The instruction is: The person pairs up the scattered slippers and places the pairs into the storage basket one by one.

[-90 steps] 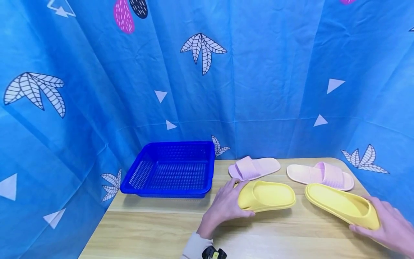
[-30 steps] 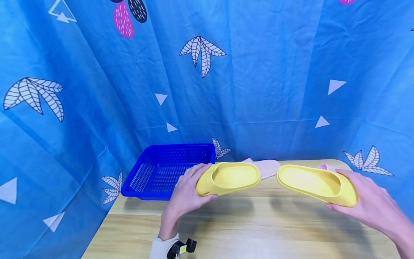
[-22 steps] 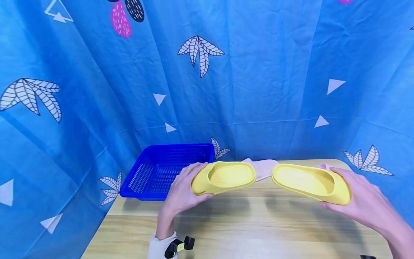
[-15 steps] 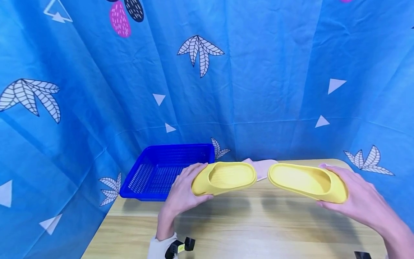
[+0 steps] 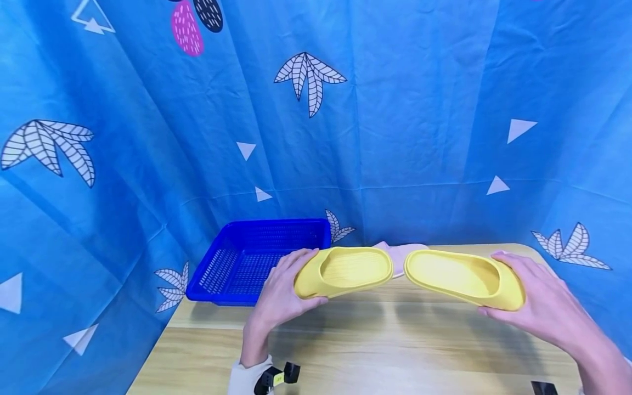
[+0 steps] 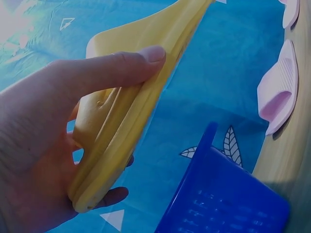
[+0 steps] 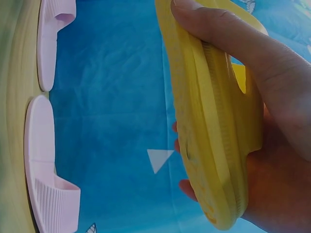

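My left hand [image 5: 282,291] grips a yellow slipper [image 5: 353,269] by its toe end, thumb along the sole's edge in the left wrist view. A matching yellow slipper [image 5: 459,274] is held by the toe in my right hand [image 5: 540,304]. Both are raised above the table, open sides up, heel ends facing each other with a narrow gap between. Behind them a pink slipper [image 5: 402,255] is mostly hidden in the head view. The right wrist view shows two pink slippers, the nearer one with a ribbed strap [image 7: 57,201].
A blue plastic basket [image 5: 195,291] with perforated sides stands at the back left of the wooden table [image 5: 395,362], just beyond my left hand. A patterned blue curtain [image 5: 410,126] hangs behind the table and along both sides.
Since three seconds ago both hands have lifted the yellow slippers and carried them left, now covering much of the pink ones. Lately the right slipper has drawn closer to the left one.
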Motion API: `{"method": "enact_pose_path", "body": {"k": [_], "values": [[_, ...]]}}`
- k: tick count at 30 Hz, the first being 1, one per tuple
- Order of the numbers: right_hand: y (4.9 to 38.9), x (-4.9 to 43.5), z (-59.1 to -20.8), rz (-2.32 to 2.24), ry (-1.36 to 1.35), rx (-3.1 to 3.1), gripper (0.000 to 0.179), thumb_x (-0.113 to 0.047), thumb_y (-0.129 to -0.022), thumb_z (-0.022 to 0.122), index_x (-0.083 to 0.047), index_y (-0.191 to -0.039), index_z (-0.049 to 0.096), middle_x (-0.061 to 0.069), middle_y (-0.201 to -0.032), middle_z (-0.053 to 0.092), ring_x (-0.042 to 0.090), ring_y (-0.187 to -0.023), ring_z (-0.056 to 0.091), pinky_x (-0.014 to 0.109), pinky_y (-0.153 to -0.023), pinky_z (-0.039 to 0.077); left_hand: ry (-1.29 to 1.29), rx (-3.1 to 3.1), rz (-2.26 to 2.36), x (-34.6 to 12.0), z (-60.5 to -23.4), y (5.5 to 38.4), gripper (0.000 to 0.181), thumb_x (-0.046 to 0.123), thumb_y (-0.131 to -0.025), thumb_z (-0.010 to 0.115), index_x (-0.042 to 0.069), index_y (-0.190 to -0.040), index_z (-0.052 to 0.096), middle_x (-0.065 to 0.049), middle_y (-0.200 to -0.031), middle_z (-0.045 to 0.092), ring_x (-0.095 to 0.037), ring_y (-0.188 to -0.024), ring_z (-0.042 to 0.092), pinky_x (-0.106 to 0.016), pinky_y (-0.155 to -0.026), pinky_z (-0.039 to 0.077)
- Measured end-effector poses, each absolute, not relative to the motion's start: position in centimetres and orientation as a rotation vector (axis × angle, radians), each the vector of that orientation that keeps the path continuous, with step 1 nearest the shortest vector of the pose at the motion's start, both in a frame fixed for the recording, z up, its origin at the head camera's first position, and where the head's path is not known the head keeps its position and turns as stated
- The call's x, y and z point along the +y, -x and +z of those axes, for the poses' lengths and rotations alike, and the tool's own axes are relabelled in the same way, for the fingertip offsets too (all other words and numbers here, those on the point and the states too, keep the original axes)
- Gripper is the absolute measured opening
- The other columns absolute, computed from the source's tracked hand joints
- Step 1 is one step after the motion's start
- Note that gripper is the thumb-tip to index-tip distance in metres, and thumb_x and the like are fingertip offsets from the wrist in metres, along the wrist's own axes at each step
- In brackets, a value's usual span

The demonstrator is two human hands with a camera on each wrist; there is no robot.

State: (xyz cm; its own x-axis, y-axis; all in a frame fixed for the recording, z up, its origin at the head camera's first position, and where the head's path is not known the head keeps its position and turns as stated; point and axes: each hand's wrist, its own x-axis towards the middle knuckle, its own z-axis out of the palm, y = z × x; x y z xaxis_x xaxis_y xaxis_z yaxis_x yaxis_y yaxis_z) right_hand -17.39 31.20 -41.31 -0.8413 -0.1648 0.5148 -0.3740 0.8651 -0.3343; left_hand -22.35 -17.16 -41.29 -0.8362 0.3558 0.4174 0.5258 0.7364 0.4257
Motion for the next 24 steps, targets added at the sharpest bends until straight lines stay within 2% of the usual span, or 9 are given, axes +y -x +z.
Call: {"method": "enact_pose_path", "body": {"k": [10,18,22,24], "values": [[17.1,30.8,-41.1,0.566,-0.434,-2.523,0.108,-0.052,-0.048,0.101,-0.009,-0.137,0.057,0.013,-0.122,0.062,0.029,-0.099,0.052,0.045,-0.065,0.039,0.716,-2.629,-0.739,-16.9,-41.6,22.4,0.099,0.056,-0.067,0.091,0.031,-0.153,0.049,0.005,-0.151,0.050,-0.021,-0.135,0.047,-0.042,-0.090,0.042],[17.0,30.2,-41.2,0.528,-0.474,-2.486,0.107,-0.053,-0.045,0.101,-0.012,-0.135,0.059,0.011,-0.122,0.063,0.033,-0.103,0.055,0.046,-0.076,0.037,0.735,-2.656,-0.748,-16.3,-41.8,22.3,0.097,0.053,-0.067,0.092,0.031,-0.152,0.050,0.000,-0.151,0.050,-0.024,-0.136,0.046,-0.050,-0.094,0.044],[17.0,29.7,-41.2,0.576,-0.484,-2.486,0.106,-0.049,-0.045,0.103,-0.015,-0.136,0.060,0.008,-0.124,0.062,0.030,-0.104,0.053,0.048,-0.076,0.036,0.730,-2.671,-0.751,-16.1,-42.0,22.3,0.098,0.054,-0.067,0.092,0.029,-0.152,0.051,-0.001,-0.148,0.051,-0.024,-0.133,0.048,-0.047,-0.093,0.043],[17.0,29.4,-41.1,0.601,-0.494,-2.493,0.106,-0.049,-0.046,0.103,-0.016,-0.137,0.060,0.008,-0.126,0.062,0.033,-0.109,0.053,0.051,-0.078,0.036,0.731,-2.674,-0.745,-16.0,-42.0,22.3,0.098,0.055,-0.067,0.092,0.028,-0.152,0.051,0.000,-0.147,0.052,-0.023,-0.131,0.048,-0.045,-0.092,0.043]]}}
